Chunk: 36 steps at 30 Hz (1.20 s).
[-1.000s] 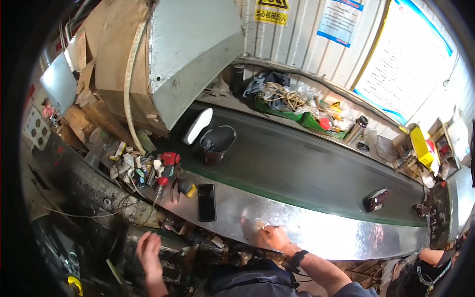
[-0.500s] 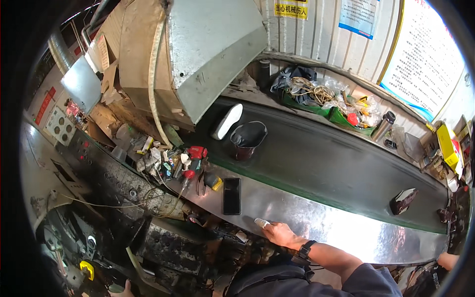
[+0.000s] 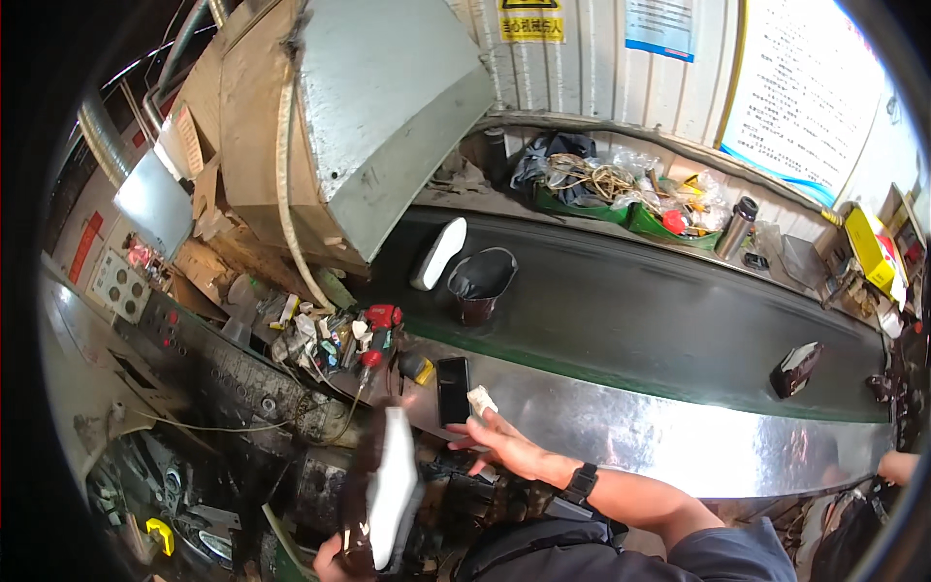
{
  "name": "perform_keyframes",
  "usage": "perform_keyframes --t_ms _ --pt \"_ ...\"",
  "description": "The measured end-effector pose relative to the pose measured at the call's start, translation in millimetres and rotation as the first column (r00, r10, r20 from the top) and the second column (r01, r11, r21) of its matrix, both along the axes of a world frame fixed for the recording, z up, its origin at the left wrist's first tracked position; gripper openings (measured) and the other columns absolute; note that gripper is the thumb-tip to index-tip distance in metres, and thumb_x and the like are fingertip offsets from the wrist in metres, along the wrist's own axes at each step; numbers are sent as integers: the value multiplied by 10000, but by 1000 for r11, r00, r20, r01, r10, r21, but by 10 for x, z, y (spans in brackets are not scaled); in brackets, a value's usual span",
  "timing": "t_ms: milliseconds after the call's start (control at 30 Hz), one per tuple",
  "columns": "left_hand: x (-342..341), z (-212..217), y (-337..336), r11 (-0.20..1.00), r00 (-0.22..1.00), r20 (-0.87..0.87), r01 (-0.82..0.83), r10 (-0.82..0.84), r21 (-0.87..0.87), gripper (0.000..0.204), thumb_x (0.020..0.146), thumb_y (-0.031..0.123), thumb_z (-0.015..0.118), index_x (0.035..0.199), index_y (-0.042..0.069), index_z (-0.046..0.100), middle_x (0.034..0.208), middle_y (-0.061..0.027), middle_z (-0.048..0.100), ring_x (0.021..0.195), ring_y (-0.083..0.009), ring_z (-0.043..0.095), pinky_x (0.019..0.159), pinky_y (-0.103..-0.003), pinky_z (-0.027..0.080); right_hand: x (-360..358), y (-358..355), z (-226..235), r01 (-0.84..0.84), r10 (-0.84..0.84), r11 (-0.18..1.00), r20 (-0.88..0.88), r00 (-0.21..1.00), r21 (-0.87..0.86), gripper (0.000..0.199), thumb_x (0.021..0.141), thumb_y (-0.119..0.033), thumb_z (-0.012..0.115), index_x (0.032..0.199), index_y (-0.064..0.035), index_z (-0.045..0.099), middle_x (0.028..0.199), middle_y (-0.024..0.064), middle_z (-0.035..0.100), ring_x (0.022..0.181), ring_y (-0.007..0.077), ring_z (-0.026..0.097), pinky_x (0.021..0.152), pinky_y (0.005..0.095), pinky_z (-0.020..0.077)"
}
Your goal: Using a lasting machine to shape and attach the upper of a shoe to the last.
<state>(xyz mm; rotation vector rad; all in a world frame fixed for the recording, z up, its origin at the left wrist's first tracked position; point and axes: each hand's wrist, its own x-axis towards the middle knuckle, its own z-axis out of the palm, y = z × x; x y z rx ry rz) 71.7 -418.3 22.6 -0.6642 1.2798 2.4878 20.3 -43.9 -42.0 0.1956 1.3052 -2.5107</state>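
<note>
My left hand (image 3: 331,560) is closed on a dark, glossy shoe upper (image 3: 361,495), held upright above the machinery with its long white underside turned to the right. Motion blurs the upper part. My right hand (image 3: 509,451), with a black wristwatch (image 3: 583,481), reaches in beside the shoe upper, its fingers spread apart. A small whitish wrap or scrap (image 3: 480,400) is at one fingertip; whether worn or held, I cannot tell. Just beyond that hand, a black phone (image 3: 452,388) lies on the metal ledge (image 3: 621,436). A white shoe sole (image 3: 441,254) and another dark upper (image 3: 478,308) rest on the belt.
Across the dark conveyor belt (image 3: 621,301), a dark red-brown upper (image 3: 797,371) sits at the right. A red heat-gun-like tool (image 3: 381,318) and clutter lie left. Green trays (image 3: 669,231) and a flask (image 3: 739,225) line the back. Another person's hand (image 3: 897,468) shows at far right.
My left hand has come up from the lower left, bringing the shoe upper into view. My right hand has lifted off the ledge edge and moved left, its fingers spreading. The view has shifted slightly.
</note>
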Motion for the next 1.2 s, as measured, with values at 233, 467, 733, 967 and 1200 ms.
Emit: perform_keyframes --t_ms 233,467,733,967,1200 --pt "-456 -656 1232 923 913 141 375 -383 85 441 979 361 486 1224 32 648 1168 -129 712 1077 -324 688 946 -501 551 464 667 113 424 -426 904 46 903 48 422 951 -222 729 1300 -36 581 944 61 712 671 106 643 553 261 533" --pt "-825 -854 1894 815 818 144 572 -557 -94 349 988 291 636 1217 47 538 1141 -184 628 1084 -353 665 888 -521 576 1024 2186 479 771 -784 334 -295 547 542 545 849 -153 832 1287 36 570 890 117 727 704 115 679 546 232 524" --pt "-959 -1132 1859 736 756 265 650 -599 -191 246 960 254 680 1112 91 575 1060 -149 679 972 -307 704 851 -457 590 2082 3701 -778 488 -833 -337 -496 244 805 255 928 -112 675 1089 59 577 773 46 677 672 89 615 557 251 481" --pt "-1859 -1138 2718 496 619 81 693 -781 -523 390 941 265 693 1228 27 578 1129 -139 668 969 -254 697 815 -379 586 1177 1039 -1134 326 198 -114 -300 933 939 594 961 -481 582 1413 -100 526 1470 236 486 1334 408 497 1099 539 406" --pt "-2931 -1391 3783 116 231 -146 -136 -962 -984 679 767 171 767 1359 -23 497 1324 -285 545 1268 -430 507 1086 -470 419 2167 1301 -1374 278 75 -308 -268 961 910 770 957 -638 493 1280 51 611 1497 204 481 1474 340 327 1208 556 201"
